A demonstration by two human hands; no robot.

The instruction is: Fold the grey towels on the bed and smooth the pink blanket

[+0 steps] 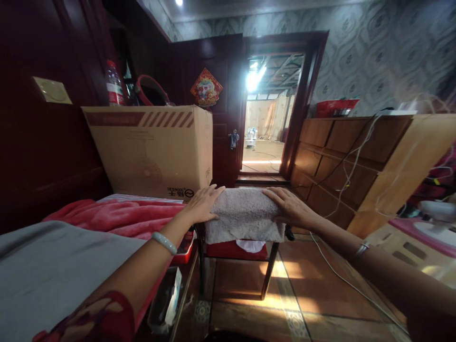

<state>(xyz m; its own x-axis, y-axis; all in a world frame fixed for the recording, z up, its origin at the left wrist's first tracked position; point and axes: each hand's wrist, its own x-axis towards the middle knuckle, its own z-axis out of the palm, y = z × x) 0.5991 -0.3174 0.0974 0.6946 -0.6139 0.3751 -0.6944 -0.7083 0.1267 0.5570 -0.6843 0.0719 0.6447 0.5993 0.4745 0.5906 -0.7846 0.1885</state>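
At frame centre, the folded towel (244,213) lies long axis left-right; left hand (203,205) and right hand (290,206) press flat, fingers spread, on its ends.

A dark-framed stool (269,266) with a red seat stands on the brown tiled floor (306,294); a folded beige fleecy towel (244,213) lies on the seat, its front edge hanging over. Just left is a bed (53,275) with a grey sheet, carrying a rumpled red blanket (117,216) and a large cardboard box (153,149). A white cable (342,280) trails across the floor.
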